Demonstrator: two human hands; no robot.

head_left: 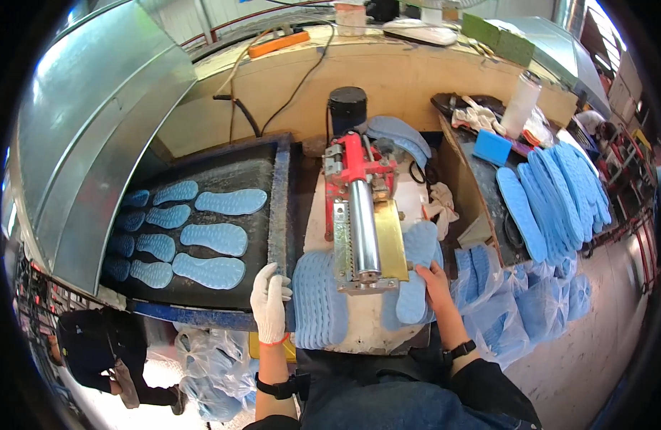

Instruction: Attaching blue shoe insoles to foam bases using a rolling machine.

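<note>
My left hand [270, 304], in a white knitted glove, is raised at the front right corner of the dark conveyor belt [248, 295]. Its fingers are loosely bent and apart, with nothing seen in them. Just right of it stands a row of upright blue shoe insoles [314, 301]. My bare right hand [436, 288] grips the right edge of a blue insole [412, 299], beside the machine's front right side. More insoles lie behind and under that one. Between my hands stands a red machine [355, 161] with a shiny metal roller [362, 222] and a brass-coloured plate [392, 244].
Several blue insoles [212, 240] lie in rows on the belt beside a sheet-metal hood [108, 136]. At right, a side table carries piled insoles [559, 193], a blue box [491, 147] and a white bottle [522, 104]. Bagged insoles [499, 326] sit below. A person [101, 351] bends at lower left.
</note>
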